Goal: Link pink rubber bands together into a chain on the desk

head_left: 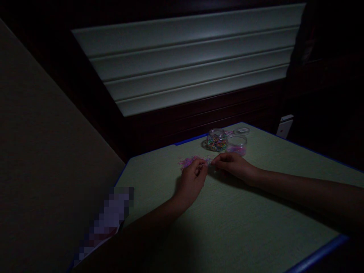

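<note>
Both hands meet low over the table, fingertips a short gap apart. My left hand (193,180) is closed in a pinch beside a loose pile of small pink and purple bits (187,162), possibly tiny rubber bands. Facing it, my right hand (234,165) is also pinched closed. Something small and pale shows between the fingertips, too dim to name. Just behind my right hand stands a clear round jar (237,141) with pink bits inside. To its left, another clear jar (216,140) holds multicoloured rings that look like hair ties.
A clear round lid (243,131) with a white label lies at the far corner of the pale green table (241,223), which has blue edging. A blurred-out item (108,220) lies at the left edge. A white box (284,127) stands beyond the right edge. The room is dark.
</note>
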The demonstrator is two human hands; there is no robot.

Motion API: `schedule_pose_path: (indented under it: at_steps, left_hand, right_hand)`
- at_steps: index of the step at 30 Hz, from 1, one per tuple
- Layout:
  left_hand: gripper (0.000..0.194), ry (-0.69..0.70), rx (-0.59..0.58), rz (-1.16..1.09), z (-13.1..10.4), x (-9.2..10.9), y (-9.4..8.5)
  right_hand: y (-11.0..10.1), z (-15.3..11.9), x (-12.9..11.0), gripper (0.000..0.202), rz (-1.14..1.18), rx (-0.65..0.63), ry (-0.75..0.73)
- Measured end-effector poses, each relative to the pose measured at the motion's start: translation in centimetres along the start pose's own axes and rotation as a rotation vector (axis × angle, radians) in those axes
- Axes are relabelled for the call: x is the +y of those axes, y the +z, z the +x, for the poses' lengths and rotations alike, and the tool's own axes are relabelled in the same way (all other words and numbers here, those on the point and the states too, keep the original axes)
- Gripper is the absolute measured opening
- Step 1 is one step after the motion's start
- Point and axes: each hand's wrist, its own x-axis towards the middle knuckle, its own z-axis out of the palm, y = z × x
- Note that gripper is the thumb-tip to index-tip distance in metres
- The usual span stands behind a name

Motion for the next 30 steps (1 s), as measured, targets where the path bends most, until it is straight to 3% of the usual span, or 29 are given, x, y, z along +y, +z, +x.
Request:
schedule_pose_path:
  at_steps: [24, 30]
  left_hand:
    - [0.022, 0.034, -0.004, 0.056, 0.04, -0.20, -0.11]
    - [0.021, 0.039, 0.013, 0.047, 0.07, -0.11, -0.07]
  right_hand:
    - [-0.02, -0.11, -0.27, 0.030, -0.016, 0.009, 0.006]
    - [0.04, 0.07, -0.30, 0.033, 0.069, 0.022, 0.026]
